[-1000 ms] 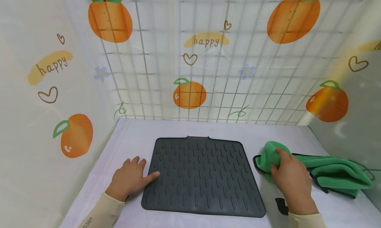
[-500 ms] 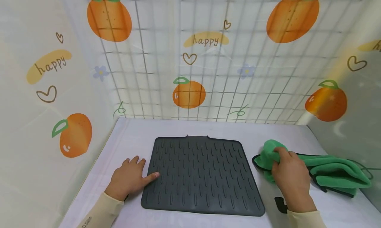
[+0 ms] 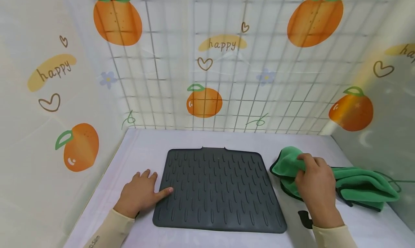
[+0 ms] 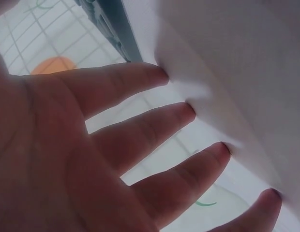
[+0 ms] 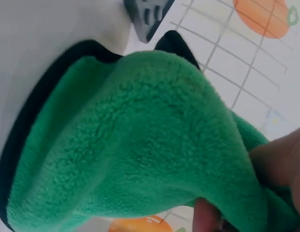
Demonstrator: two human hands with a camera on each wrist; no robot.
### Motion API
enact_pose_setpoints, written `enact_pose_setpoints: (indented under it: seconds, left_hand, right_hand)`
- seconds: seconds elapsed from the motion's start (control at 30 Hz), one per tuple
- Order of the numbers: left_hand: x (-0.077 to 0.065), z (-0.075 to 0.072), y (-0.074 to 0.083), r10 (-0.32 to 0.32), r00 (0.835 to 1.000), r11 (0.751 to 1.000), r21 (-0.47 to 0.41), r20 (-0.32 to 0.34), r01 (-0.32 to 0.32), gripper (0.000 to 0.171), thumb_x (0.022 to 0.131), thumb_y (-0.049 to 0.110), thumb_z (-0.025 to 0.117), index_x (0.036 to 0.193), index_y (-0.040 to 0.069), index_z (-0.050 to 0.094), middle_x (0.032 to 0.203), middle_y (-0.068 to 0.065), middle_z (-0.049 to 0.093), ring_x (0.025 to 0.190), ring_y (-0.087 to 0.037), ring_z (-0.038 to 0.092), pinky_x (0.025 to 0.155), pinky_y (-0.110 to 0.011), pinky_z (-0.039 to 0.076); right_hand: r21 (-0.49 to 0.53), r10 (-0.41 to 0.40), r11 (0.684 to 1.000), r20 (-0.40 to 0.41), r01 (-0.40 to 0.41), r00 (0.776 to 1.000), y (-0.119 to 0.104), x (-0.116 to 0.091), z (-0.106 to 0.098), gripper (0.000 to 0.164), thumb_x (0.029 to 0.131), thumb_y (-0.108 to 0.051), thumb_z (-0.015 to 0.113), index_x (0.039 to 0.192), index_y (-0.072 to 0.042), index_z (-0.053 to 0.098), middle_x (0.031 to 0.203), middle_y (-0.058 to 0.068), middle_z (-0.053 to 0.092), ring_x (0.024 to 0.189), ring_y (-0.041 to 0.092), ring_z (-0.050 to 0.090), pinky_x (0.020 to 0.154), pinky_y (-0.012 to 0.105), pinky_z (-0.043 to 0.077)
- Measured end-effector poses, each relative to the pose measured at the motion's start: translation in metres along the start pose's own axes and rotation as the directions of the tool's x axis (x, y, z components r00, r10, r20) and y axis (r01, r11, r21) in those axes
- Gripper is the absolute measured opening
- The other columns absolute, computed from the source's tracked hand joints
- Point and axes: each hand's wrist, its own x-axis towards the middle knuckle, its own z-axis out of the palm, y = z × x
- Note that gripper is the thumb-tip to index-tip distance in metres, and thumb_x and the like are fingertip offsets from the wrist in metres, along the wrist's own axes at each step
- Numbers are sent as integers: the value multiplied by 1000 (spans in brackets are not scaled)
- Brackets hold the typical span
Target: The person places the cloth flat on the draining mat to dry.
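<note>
A dark grey ridged mat (image 3: 217, 190) lies flat in the middle of the table. My left hand (image 3: 137, 194) rests at its left side with fingers spread; the thumb touches the mat's left edge. In the left wrist view the fingertips (image 4: 186, 110) press on the white table surface. To the mat's right, my right hand (image 3: 316, 186) pinches a green towel (image 3: 363, 185) with dark edging. The pinched end bunches up toward the mat, and the rest trails rightward in folds. The right wrist view shows the fluffy towel (image 5: 140, 135) between thumb and finger.
White curtain walls (image 3: 223, 71) with printed oranges enclose the table at the back and both sides, a wire grid showing behind the rear one. A black mark (image 3: 304, 219) sits on the table beside the right wrist. A thin green cord (image 3: 393, 181) runs off rightward.
My right hand has pulled the green towel a little leftward, and its bunched end now stands higher and nearer the mat. The left hand and the mat stay put.
</note>
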Motion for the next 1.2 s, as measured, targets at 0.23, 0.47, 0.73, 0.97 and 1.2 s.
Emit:
enact_pose_setpoints:
  seconds: [0.23,0.47,0.73,0.97,1.2]
  left_hand:
    - [-1,0,0,-1,1000,1000,3,3,1,107,86,93,47,146,6,62,151,-23,53,137,-53,49,85,-71,52]
    - [-1,2,0,-2,1000,1000,6,-11,2,108,85,93,47,145,6,62,151,-22,54,136,-52,50,84,-72,52]
    - [1,5,0,-6,1000,1000,-1,-22,6,105,86,92,50,144,5,64,149,-22,55,135,-52,51,83,-74,51]
    - [1,5,0,-14,999,1000,-1,-34,14,103,85,91,50,141,6,66,148,-21,57,133,-51,53,80,-73,52]
    - [1,6,0,-10,999,1000,-8,-46,9,102,85,92,51,138,6,68,146,-21,58,130,-50,54,79,-73,53]
  right_hand:
    - [39,-65,997,-72,67,995,-16,10,-8,39,83,15,61,119,0,68,110,30,60,91,54,56,73,67,45]
    - [69,-155,984,-128,165,980,-51,21,-20,37,83,17,65,116,-1,68,111,28,60,93,51,57,72,66,49]
    - [152,-240,955,-108,255,965,-94,19,-22,40,82,18,67,116,-3,70,113,21,63,93,43,60,69,58,51]
    - [259,-323,911,-35,321,946,-128,12,-6,40,84,17,70,117,-6,69,113,16,63,99,37,62,71,51,54]
    - [302,-372,884,-7,356,928,-152,6,12,39,86,15,71,117,-8,69,113,12,64,99,33,63,74,47,56]
